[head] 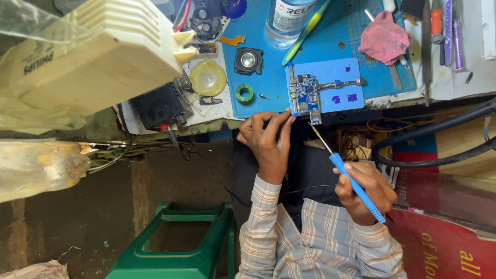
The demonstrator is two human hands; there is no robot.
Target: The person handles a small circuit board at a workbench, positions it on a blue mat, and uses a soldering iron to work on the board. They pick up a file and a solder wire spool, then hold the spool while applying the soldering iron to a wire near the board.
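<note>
The clear bottle (287, 19) on the worktop (465, 77) is cut off by the top edge, as are the tools (447, 31) at upper right. The parts on the small circuit board (306, 94) are too small to tell. The soldering iron's (351, 178) rear end is hidden behind the right hand (364, 191). A thin wire near the left hand (266, 142) is too fine to follow. The green stool (175, 248) is cropped below.
</note>
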